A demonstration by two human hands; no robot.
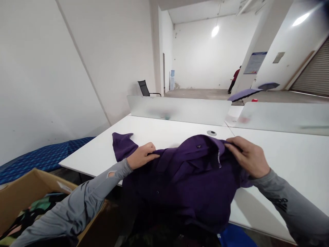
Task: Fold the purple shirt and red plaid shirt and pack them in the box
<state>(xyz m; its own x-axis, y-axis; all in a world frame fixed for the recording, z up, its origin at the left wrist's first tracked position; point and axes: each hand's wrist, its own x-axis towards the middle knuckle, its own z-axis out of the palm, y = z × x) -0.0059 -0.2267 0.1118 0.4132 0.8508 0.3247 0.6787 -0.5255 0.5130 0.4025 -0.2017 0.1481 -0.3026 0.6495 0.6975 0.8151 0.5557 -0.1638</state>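
Observation:
A dark purple shirt [190,181] is spread between my two hands, with its collar and a small neck label showing near the top. My left hand [142,155] pinches the cloth on the left side. On the right, my right hand [248,156] grips the shirt close to the collar, thumb and fingers closed on the fabric. One sleeve lies out on the white table [102,154] past my left hand. The lower part of the shirt hangs over the table's front edge, in shadow.
An open cardboard box [38,178] with mixed clothes stands at lower left. Blue patterned cloth [48,156] lies along the wall. Frosted dividers [180,109] cross the table's back. Beyond are a black chair [144,88], a purple umbrella [244,93] and a person [234,79].

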